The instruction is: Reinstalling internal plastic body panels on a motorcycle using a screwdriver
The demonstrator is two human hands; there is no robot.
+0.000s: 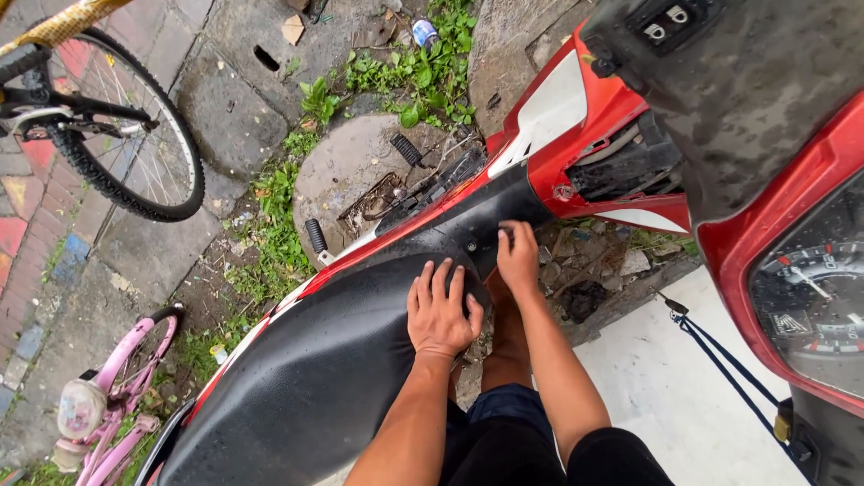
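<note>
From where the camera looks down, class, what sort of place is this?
Probably an outdoor roadside or yard: cracked pavement with weeds, a parked bicycle wheel, and a red motorbike's black seat under the left hand.

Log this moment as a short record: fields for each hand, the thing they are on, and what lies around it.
left hand: flat, fingers spread, palm down on the front of the black seat
right hand: fingers bent onto the black panel just ahead of the seat
vehicle: red and white motorbike, wet seat
dashboard: speedometer at right edge
left of bike: pink child's bicycle; larger bicycle wheel at top
ground: cracked paving with weeds, litter under the bike
</note>
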